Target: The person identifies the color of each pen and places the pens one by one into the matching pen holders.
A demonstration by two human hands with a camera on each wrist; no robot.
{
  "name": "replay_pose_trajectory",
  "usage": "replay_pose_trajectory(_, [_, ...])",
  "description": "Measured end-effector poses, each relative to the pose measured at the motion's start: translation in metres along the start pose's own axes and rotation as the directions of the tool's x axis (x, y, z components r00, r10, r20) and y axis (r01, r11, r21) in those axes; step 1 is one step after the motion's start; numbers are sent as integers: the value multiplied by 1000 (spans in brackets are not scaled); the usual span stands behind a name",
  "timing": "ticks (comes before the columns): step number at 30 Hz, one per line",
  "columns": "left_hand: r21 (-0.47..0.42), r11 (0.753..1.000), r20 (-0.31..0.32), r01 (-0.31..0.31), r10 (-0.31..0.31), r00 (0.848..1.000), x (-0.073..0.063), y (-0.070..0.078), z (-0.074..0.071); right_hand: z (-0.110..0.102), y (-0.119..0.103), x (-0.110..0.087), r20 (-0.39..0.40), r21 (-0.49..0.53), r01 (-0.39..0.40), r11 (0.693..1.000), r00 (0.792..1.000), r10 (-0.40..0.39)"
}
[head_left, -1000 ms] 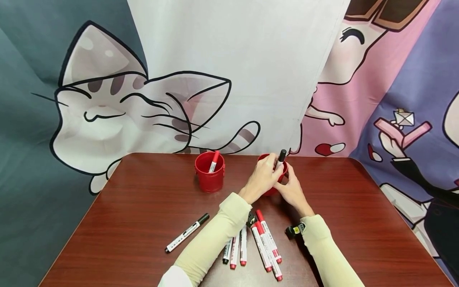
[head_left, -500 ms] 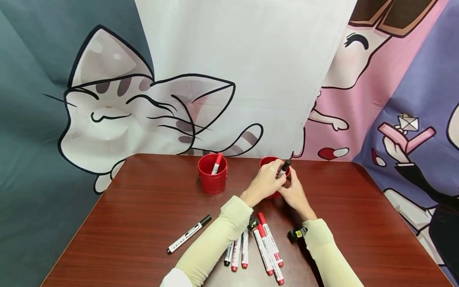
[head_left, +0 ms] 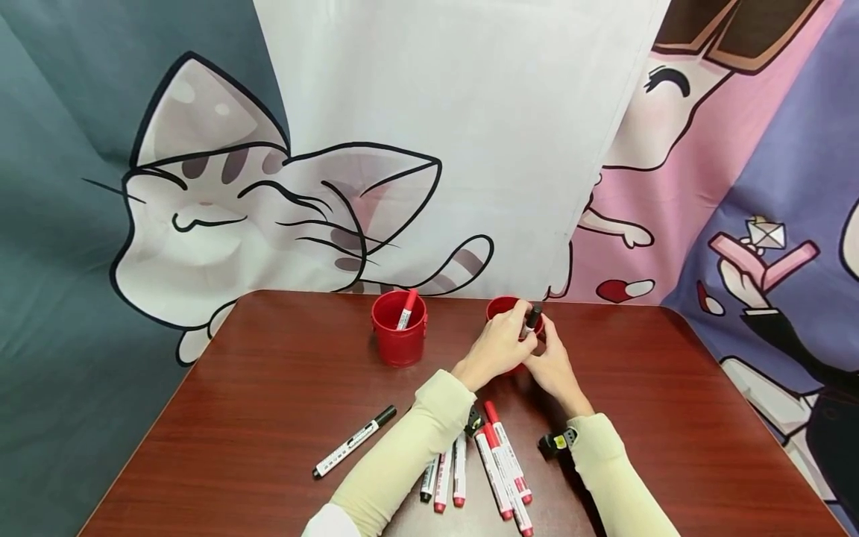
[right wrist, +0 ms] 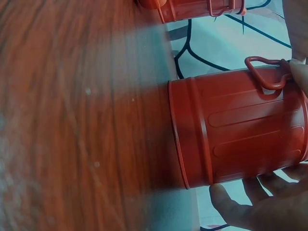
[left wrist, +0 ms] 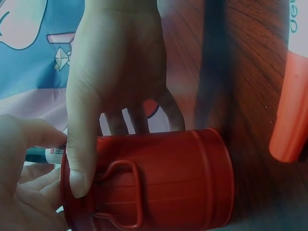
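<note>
In the head view my left hand point(head_left: 495, 347) pinches a black-capped marker point(head_left: 533, 319) at the mouth of the right red bucket point(head_left: 502, 306). The marker leans, its black cap showing above the fingers and its lower end hidden. My right hand point(head_left: 555, 373) grips the same bucket from its right side. From the left wrist, the right thumb point(left wrist: 82, 159) lies over the bucket's rim near a wire handle point(left wrist: 137, 192), with the other fingers behind the wall. The right wrist view shows the bucket's ribbed side point(right wrist: 240, 130) and fingers point(right wrist: 231, 204) against it.
Left of the hands stands another red bucket point(head_left: 398, 347) with a red-capped marker point(head_left: 406, 309) inside. A black-capped marker point(head_left: 354, 441) lies alone at front left. Several more markers point(head_left: 499, 466), mostly red, lie near the forearms on the brown table point(head_left: 221, 418). A printed cloth point(head_left: 436, 89) hangs behind.
The black-capped marker in my left hand has sunk lower at the bucket's mouth and tilted to the right. My right hand keeps its grip on the bucket. The head view has shifted slightly.
</note>
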State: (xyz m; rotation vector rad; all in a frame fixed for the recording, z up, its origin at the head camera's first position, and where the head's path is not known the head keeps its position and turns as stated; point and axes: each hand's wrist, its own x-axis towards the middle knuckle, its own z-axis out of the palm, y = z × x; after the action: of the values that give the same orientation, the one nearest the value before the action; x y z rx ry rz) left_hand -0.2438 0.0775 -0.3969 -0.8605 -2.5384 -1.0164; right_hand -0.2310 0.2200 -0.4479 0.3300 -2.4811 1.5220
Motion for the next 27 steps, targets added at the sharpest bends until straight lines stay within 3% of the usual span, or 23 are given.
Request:
replay_pose_trajectory(6, [17,1000,34,-4,3,999,-3,1,-1,-3,-22,-6,-2,28,-1,1000,1000,1])
replay_pose_trajectory(13, [28,999,20,-20,19,1000,-5,-1,2,0,10,0,-3,-31,-8,999,1000,8])
replay_pose_trajectory(16, [56,998,-1,-36,36,999,-5,-3,3,0,14,1,-11,-20,-7,1000,1000,7])
replay_pose_trajectory(23, [161,987,-21,-31,35,999,-4,0,2,-3,-24,-7,1,11,-16,1000,1000,16])
replay_pose_trajectory(27, [157,988,-19,-16,19,1000,-5,0,0,-3,-27,-8,-4,-5,-30,1000,1000,30])
